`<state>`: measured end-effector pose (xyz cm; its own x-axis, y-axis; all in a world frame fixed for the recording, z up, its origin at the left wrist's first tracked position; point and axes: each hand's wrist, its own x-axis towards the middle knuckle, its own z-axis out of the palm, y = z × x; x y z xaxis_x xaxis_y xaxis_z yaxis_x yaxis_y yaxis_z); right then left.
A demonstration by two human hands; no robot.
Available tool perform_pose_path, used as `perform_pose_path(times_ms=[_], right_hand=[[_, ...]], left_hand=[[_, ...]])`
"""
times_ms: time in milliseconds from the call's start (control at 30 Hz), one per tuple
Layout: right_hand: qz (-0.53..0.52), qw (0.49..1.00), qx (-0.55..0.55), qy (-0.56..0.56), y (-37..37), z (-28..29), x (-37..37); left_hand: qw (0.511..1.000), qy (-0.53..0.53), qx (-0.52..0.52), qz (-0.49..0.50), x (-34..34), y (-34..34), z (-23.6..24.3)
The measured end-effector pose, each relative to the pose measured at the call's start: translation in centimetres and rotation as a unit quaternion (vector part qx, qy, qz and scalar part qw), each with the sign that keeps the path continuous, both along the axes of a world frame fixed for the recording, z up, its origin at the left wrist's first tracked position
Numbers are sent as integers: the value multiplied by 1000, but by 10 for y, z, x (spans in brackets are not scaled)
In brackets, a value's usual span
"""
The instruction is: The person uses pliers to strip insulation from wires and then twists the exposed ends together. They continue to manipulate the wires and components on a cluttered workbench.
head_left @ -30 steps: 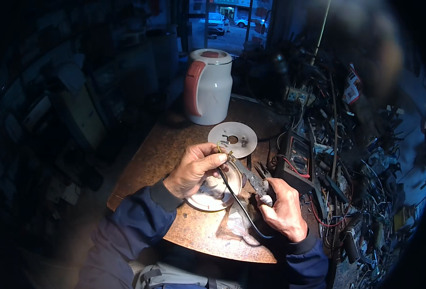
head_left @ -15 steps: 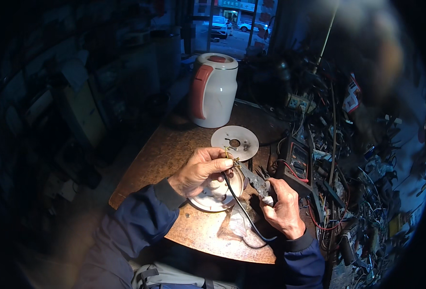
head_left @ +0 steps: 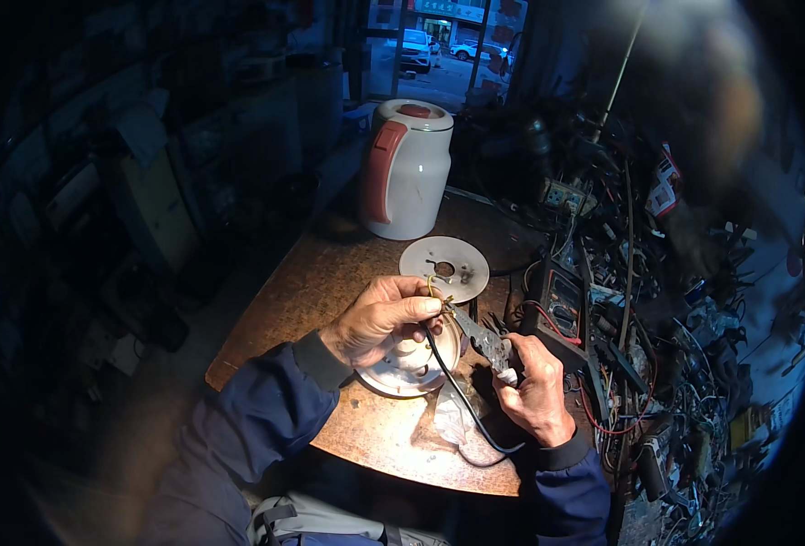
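Observation:
My left hand (head_left: 380,318) pinches thin wire ends at the tip of a black cable (head_left: 462,400) just above a round white kettle base (head_left: 402,369). My right hand (head_left: 534,391) grips the handles of metal pliers (head_left: 475,334), whose jaws point up-left and meet the wire ends by my left fingertips. The cable loops down over the table toward my right wrist. A second round white disc (head_left: 444,267) lies flat behind my hands. A white electric kettle (head_left: 409,170) with a red handle and lid stands upright at the back of the table.
The brown wooden table (head_left: 302,291) has a curved front edge. A multimeter (head_left: 562,305) with red and black leads sits right of my hands. Tangled wires, tools and parts pile up along the right side. A crumpled clear plastic wrap (head_left: 443,423) lies near the front. Dark shelves stand at left.
Both hands stay at the wire ends with the pliers. The view has shifted slightly, so kettle and disc sit a little lower and further right in the picture.

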<state>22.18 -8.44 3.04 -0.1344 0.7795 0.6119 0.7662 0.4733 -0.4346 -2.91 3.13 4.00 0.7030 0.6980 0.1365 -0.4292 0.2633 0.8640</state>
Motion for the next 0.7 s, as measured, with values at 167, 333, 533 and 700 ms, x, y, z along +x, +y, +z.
perform_pose_path(times_ms=[167,333,533,700], right_hand=[[-1,1000,4,2,0,1,-2],[0,1000,3,2,0,2,-2],[-2,1000,5,-7,1,-3,0],[4,1000,-2,-8,1,-2,1]], left_hand=[[1000,-3,3,-9,0,0,2],[1000,-3,4,-9,0,-1,3],[1000,-9,3,-20,0,0,1],[999,-30,2,-36,1,1,0]])
